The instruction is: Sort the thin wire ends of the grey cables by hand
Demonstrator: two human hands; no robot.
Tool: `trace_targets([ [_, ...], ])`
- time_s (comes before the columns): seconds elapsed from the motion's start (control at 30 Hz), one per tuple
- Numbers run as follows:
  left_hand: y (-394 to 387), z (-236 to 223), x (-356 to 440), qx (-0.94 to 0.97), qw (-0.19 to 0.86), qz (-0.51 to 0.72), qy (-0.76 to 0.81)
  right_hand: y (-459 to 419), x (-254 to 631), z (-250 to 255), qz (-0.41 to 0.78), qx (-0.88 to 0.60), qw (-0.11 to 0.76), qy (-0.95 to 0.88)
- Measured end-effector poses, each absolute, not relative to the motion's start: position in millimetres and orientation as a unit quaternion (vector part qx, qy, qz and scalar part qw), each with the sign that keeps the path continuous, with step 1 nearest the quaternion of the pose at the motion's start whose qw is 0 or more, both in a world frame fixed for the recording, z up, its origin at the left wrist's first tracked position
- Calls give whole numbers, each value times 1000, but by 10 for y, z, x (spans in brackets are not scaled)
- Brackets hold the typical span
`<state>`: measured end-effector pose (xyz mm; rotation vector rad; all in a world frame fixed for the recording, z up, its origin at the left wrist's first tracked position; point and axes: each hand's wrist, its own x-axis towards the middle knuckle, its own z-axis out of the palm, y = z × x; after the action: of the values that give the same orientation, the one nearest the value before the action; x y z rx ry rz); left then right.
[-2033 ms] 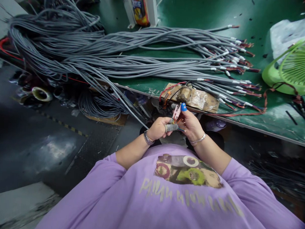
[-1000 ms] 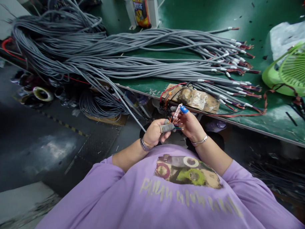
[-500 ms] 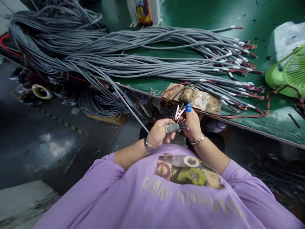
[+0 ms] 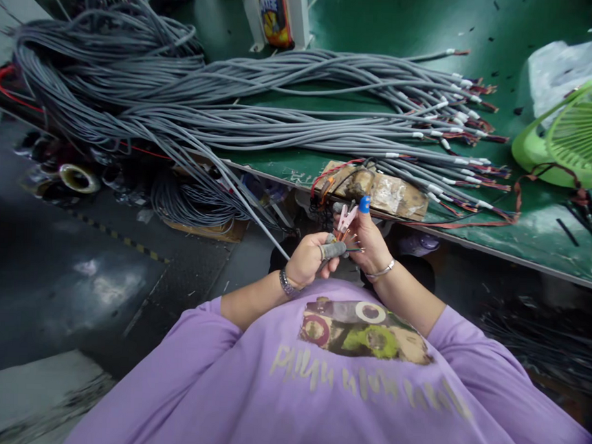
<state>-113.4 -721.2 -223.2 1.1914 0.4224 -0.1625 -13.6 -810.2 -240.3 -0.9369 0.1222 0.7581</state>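
Since a second ago, the left hand (image 4: pixel 307 258) has shifted slightly toward the right hand (image 4: pixel 371 246), and the right thumb, with a blue cover (image 4: pixel 364 203) on its tip, has swung more upright. Now the left hand is curled narrow, its grey-covered fingertips (image 4: pixel 332 250) pinching the wires (image 4: pixel 346 236) near their base. The wires fan out from that pinch toward the right palm; whether their tips touch it, one cannot tell. A grey cable (image 4: pixel 270 234) slopes down from the bench (image 4: pixel 273 163) to the back of the left hand. The right hand, partly curled, holds a pink clip (image 4: pixel 346 219) between thumb and fingers. The clip stands tilted just beyond the left fingertips, above the wires; whether it grips any of them is too small to tell. Beyond both hands, a block (image 4: pixel 389 191) lies at the bench edge, near the ends of a bundle (image 4: pixel 260 127) of grey cables.
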Motion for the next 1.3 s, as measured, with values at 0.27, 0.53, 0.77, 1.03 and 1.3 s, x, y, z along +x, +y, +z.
trace_targets([
  [0.27, -7207, -2183, -1246, 566, 797, -63, 202, -8266, -138, -2410, 427, -404, 809, 3],
  [0.53, -7214, -2211, -1182, 534, 820, -38, 200, -8243, -146, -2443, 386, -406, 828, 6],
  [0.77, -7221, -2218, -1160, 529, 824, -32, 199, -8158, -152, -2351, 426, -395, 812, 57],
  [1.03, -7235, -2268, -1157, 538, 819, -33, 197, -8135, -151, -2368, 416, -366, 827, 92],
  [1.3, -7237, -2270, -1190, 556, 809, -17, 192, -8165, -165, -2390, 440, -337, 828, 84],
])
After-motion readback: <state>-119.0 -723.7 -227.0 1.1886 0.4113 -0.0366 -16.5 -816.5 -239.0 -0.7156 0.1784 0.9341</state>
